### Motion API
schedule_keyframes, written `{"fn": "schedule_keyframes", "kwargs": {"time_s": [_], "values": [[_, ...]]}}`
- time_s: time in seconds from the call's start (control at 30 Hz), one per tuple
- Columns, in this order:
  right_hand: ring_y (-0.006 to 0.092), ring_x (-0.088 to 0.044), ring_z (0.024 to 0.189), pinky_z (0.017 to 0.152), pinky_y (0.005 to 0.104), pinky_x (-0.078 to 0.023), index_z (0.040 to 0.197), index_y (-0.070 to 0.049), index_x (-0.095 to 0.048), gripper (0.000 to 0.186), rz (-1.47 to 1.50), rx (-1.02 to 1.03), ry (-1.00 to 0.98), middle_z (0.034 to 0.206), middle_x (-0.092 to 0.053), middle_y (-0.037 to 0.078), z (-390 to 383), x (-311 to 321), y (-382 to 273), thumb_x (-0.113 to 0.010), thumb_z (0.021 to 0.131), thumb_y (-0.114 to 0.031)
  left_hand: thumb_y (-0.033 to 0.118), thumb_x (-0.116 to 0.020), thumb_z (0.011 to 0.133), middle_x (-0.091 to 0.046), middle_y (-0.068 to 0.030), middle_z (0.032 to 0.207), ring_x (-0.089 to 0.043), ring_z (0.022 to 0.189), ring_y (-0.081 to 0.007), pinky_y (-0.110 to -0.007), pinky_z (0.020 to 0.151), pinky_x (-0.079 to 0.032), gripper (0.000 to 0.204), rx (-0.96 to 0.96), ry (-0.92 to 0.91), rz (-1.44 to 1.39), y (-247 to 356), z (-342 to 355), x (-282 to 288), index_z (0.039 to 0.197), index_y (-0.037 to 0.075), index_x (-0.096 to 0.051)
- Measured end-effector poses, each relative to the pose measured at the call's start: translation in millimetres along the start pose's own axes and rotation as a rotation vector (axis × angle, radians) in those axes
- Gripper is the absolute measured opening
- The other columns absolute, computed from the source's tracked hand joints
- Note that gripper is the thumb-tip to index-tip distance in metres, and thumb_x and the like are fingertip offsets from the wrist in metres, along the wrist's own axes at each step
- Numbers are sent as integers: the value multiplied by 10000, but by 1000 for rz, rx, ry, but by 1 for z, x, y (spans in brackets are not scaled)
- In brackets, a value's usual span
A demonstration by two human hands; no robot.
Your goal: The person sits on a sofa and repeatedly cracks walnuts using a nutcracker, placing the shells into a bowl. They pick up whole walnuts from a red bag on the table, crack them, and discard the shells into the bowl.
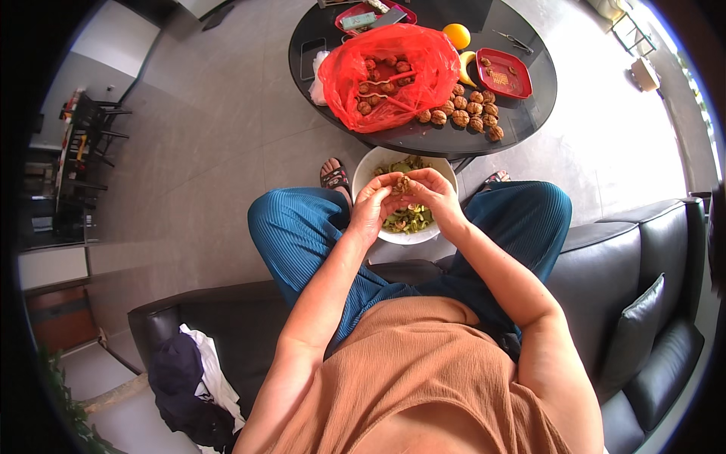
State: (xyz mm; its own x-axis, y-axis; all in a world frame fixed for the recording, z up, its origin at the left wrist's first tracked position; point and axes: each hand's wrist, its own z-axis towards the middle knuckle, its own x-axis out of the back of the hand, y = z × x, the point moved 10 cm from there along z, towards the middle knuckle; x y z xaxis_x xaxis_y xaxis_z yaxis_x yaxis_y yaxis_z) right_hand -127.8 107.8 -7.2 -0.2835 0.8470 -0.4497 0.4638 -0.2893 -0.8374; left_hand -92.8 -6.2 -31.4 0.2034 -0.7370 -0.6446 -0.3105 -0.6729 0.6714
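Observation:
Between my knees stands a white bowl [364,171] holding green and brownish scraps, perhaps peelings and shell bits. Above it, my left hand [376,198] and my right hand [435,195] meet, their fingers closed on a walnut [402,184]. The nut looks rough and light brown, but the fingertips partly cover it. On the round black table ahead, a red plastic bag [340,94] lies spread with walnuts inside. A group of whole walnuts [475,108] rests on the tabletop to the right of the bag.
The black table [529,125] also carries a red tray [514,85] with a few pieces, a banana [468,69], an orange [457,35], a scissors-like metal tool [513,40] and a phone [311,59]. I sit on a black sofa [590,250]; dark and white cloth [181,378] lies at left.

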Motion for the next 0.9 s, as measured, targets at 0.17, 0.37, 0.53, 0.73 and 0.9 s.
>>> {"fn": "schedule_keyframes", "kwargs": {"time_s": [0.17,0.37,0.53,0.73,0.9], "values": [[160,-649,945,866,270,-541,1142,4,-556,215,151,-66,-13,1068,-628,96,0,1,3,-567,963,-115,43,-419,969,-658,-122,1115,-674,946,-195,-312,845,-562,288,-23,40,-6,2,2,5,1209,1,-573],[175,-639,1030,920,292,-533,1181,8,-543,239,214,-84,-67,1121,-629,97,0,-3,4,-528,982,-124,46,-411,970,-662,-141,1109,-672,955,-201,-309,834,-558,272,-22,58,5,5,1,8,1184,-2,-572],[203,-642,1057,927,303,-532,1187,5,-531,239,266,-105,-95,1174,-626,134,1,-3,3,-517,987,-125,32,-406,957,-660,-147,1097,-672,958,-212,-316,831,-560,271,-32,72,-14,9,-1,7,1179,-3,-557],[242,-635,1097,943,336,-529,1192,9,-518,238,271,-88,-100,1202,-619,159,1,-5,-3,-497,995,-121,44,-426,957,-664,-125,1075,-671,951,-199,-295,793,-556,250,-87,162,80,17,-2,19,1149,12,-582],[253,-625,1122,945,345,-529,1183,10,-516,231,261,-95,-85,1199,-617,163,0,-6,-7,-496,994,-120,126,-601,946,-668,-21,912,-615,727,-73,-191,636,-485,156,-208,278,142,38,-4,28,1074,51,-650]]}}
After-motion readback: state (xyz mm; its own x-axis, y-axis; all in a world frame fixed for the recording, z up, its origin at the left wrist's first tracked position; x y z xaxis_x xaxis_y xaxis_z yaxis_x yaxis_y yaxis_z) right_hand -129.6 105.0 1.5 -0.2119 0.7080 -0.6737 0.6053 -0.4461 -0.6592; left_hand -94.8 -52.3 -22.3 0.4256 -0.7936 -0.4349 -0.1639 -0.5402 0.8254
